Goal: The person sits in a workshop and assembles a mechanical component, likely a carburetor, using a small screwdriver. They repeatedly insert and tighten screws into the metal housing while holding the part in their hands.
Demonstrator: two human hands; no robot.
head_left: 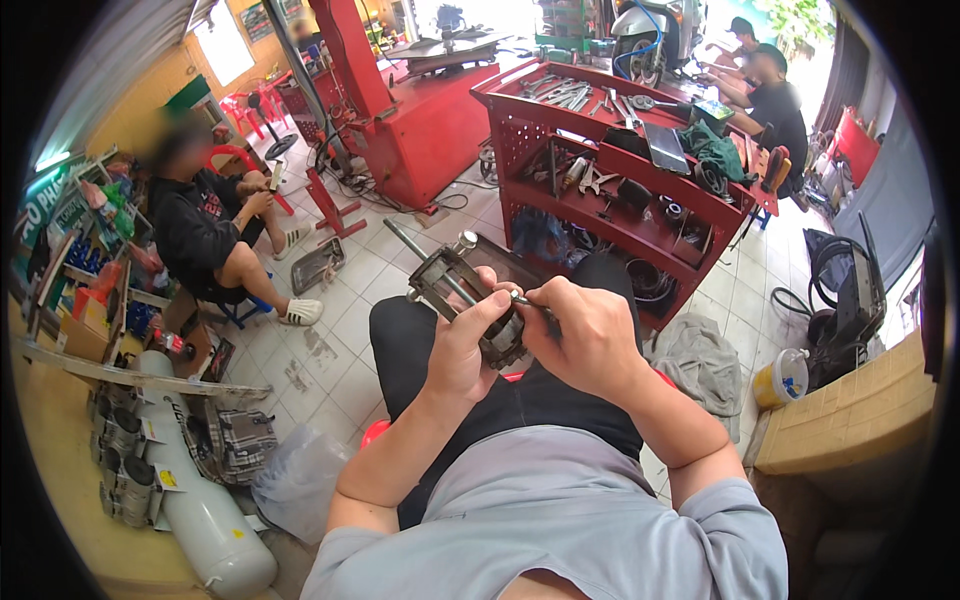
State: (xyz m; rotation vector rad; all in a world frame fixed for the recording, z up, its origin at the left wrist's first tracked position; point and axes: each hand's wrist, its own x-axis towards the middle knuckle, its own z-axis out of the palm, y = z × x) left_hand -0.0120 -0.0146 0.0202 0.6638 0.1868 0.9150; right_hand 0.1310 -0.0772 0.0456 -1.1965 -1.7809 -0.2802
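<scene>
A dark metal cage-like part with long rods and bolts tilts over my lap. My left hand is wrapped round its lower half, with the thumb along the near side. A long rod sticks out of the far left end, beside a shiny round bolt head. My right hand is closed against the right side of the part, near the left fingertips. Its thumb and forefinger pinch a small dark metal piece whose kind I cannot tell, mostly covered by the fingers.
A red tool cart with wrenches stands ahead. A person sits at left; two others are at far right. A metal tray lies on the tiles. A white cylinder, plastic bag and yellow bucket flank me.
</scene>
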